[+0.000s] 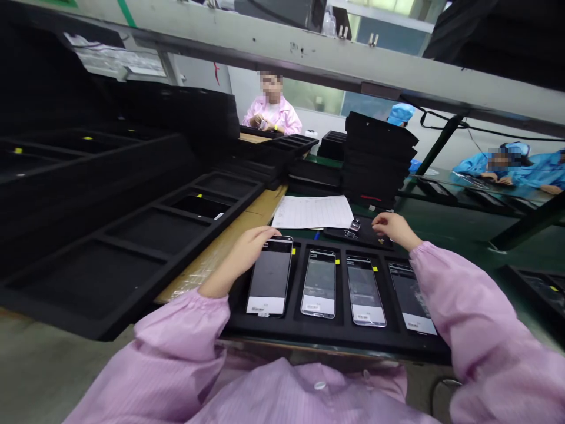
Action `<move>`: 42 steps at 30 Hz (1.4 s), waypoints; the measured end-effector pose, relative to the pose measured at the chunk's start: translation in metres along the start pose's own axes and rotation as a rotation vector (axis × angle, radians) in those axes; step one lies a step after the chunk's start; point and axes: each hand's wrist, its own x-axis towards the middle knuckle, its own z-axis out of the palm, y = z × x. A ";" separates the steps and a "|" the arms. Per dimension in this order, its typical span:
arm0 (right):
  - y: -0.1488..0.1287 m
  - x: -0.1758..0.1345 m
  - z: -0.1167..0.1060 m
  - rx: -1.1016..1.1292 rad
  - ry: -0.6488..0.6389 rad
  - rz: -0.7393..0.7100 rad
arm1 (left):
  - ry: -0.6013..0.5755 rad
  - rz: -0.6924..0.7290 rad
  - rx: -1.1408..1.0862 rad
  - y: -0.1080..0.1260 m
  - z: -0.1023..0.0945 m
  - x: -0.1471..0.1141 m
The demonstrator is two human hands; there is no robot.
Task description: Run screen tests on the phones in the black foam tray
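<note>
My left hand grips the upper left edge of the leftmost smartphone, whose lit screen is dark grey above a white band. The phone's top edge stands a little above the black foam tray. More lit phones lie in the tray's slots to the right, among them one phone and another phone. My right hand is raised beyond the tray, thumb and fingers pinched; anything between them is too small to make out. Below it lies a black pad with a small metal object.
A printed sheet lies behind the tray. A large foam tray with one dark phone stands at left. Stacked black trays rise behind; a shelf beam crosses above. Co-workers in pink and blue sit farther back.
</note>
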 end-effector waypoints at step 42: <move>-0.037 -0.212 0.138 1.137 -0.505 0.197 | 0.178 -0.482 -1.361 0.087 0.074 -0.095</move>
